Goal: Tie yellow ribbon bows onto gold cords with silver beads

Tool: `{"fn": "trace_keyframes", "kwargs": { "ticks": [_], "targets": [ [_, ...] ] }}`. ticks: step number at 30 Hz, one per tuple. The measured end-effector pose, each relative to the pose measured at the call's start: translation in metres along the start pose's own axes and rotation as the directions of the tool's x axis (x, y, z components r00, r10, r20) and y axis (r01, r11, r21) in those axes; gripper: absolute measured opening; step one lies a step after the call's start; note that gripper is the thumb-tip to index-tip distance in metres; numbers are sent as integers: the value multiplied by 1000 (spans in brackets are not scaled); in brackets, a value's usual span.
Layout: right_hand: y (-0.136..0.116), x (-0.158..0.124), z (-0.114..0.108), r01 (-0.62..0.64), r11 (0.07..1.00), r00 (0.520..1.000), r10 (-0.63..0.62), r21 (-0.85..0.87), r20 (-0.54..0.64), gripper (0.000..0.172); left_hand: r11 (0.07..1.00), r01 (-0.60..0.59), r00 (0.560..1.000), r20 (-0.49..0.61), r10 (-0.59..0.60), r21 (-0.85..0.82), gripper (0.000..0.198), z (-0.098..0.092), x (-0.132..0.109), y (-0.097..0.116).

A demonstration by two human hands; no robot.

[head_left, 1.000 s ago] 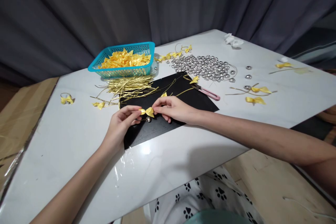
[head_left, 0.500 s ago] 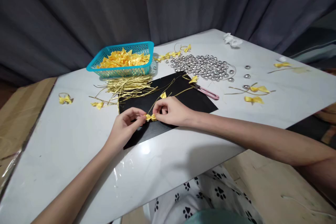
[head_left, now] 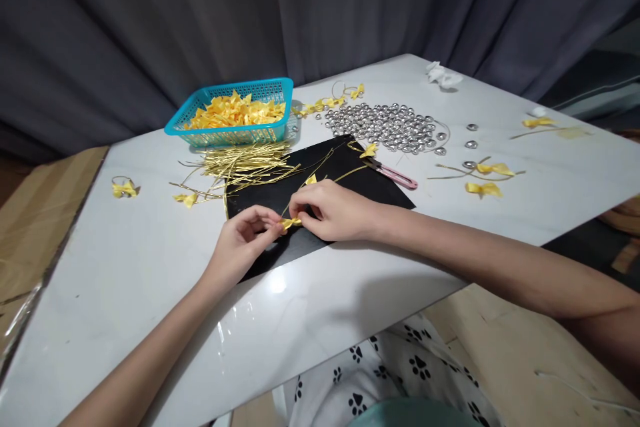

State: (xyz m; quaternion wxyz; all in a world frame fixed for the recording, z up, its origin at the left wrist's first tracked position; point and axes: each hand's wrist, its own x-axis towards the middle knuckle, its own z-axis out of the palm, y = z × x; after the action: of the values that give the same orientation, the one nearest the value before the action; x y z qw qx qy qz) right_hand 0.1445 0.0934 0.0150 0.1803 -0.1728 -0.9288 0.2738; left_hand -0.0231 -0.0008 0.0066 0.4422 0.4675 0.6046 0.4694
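Observation:
Between my two hands is a small yellow ribbon bow, held just above a black mat. My left hand pinches its left end between thumb and fingertips. The fingers of my right hand close on its right end. A thin gold wire runs up from the bow past another yellow piece on the mat. Pink-handled snips lie across the mat's right edge, beside a yellow bow. My fingertips partly hide the held bow.
A blue basket of yellow bows stands at the back left, with gold wire strips before it. Silver beads are heaped at the back. Loose bows with wire lie at right; another bow is at left.
The bow has turned in my fingers and now looks narrower and tilted. My right hand has shifted slightly; the left stays nearly in place.

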Motion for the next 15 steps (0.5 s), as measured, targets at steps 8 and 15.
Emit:
{"fn": "trace_keyframes", "kwargs": {
  "ticks": [8,15],
  "targets": [
    [4,-2,8,-130,960,987,150,247,-63,8,1000,17,999,-45,-18,-22,19,-2,1,-2],
    [14,0,5,-265,673,962,233,691,142,10,986,72,997,-29,-77,-149,18,-8,6,-11]
  ]
}}
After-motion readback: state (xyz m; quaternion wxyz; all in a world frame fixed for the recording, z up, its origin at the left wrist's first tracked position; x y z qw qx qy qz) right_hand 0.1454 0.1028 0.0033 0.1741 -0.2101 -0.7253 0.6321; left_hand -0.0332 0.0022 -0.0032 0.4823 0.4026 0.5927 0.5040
